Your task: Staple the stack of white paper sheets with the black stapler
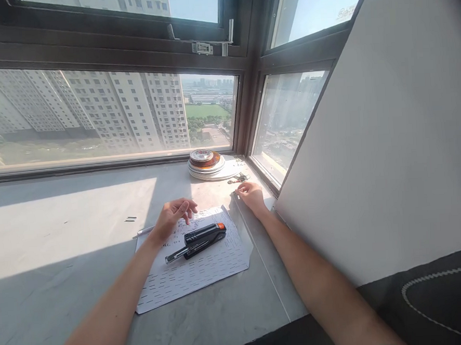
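Observation:
My left hand (174,217) hovers over the upper left of the paper sheets (205,275), its fingers loosely bent and apart with nothing in them. Below it a black stapler (205,239) with an orange end lies across the paper. Its metal staple tray (177,255) sticks out toward the lower left. My right hand (251,196) is beyond the paper's far right corner, fingertips pinched low at the sill surface. A small dark bit shows at those fingertips, too small to name. Left of the paper lie two short staple strips (131,219).
A stack of plates (206,166) stands in the window corner, with a small beaded cord (238,179) in front. A pen (144,231) lies at the paper's left edge. The white wall (389,147) slants up close to my right arm. Window frames (249,88) border the sill.

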`<state>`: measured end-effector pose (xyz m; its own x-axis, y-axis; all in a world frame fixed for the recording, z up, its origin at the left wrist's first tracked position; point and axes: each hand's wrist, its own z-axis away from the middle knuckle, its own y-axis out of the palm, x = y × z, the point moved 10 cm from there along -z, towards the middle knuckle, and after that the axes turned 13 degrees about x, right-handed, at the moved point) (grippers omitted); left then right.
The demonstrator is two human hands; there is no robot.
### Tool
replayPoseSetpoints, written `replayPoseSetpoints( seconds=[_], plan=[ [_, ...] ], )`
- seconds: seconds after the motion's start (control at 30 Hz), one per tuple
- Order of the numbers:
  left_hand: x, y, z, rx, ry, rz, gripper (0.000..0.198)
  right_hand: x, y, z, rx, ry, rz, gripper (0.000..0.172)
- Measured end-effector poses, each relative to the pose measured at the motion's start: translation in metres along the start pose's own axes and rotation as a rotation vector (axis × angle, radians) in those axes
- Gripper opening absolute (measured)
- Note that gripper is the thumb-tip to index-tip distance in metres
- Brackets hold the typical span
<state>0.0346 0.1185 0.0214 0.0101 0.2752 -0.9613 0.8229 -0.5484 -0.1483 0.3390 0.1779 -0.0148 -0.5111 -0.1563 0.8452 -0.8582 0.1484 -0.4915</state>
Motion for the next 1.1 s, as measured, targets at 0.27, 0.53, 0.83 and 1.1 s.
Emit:
replayPoseSetpoints(
  seconds=[0.27, 0.53, 0.83, 1.1],
  plan=[
    [-0.026, -0.027, 0.01, -0.238, 0.022, -0.165, 0.039, 0.004, 0.002, -0.008, -0.047, -0.063, 0.145, 0.031],
    [-0.021, -0.138, 0.106, -0.387, -0.404, -0.99, 0.051, 0.001, 0.006, -0.013, -0.036, -0.104, 0.131, 0.032],
    [0.014, -0.151, 0.13, -0.402, -0.471, -1.037, 0.048, 0.044, -0.003, 0.006, -0.123, -0.303, 0.12, 0.026],
    [-0.002, -0.156, 0.118, -0.471, -0.432, -1.041, 0.015, 0.159, 0.063, 0.089, 0.501, -0.782, 0.001, 0.035]
  ],
)
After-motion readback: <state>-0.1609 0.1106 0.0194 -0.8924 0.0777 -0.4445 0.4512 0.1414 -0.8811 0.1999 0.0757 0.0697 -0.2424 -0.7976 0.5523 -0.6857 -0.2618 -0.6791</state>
